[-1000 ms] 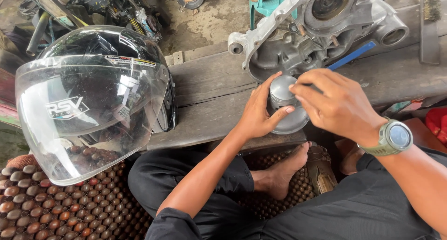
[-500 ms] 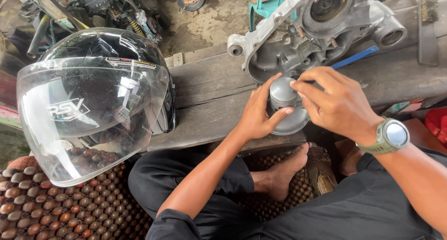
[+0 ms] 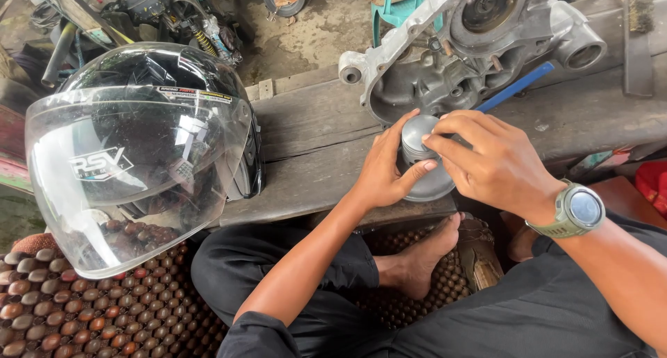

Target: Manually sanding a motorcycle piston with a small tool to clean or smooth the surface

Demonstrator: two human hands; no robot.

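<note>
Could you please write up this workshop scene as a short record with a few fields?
Setting: wooden bench, person seated cross-legged on a beaded mat
Left hand: grips the side of a metal piston
Right hand: fingers on the piston's top edge
Wrist: green watch on the right arm
Behind the hands: grey engine casing, blue-handled tool
Left of the hands: black helmet with clear visor

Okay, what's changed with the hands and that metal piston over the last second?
Little: the right hand shifted slightly left over the piston, fingertips working along its upper edge. The left hand still cups it from the left. Helmet, engine case and bench stayed put.
</note>
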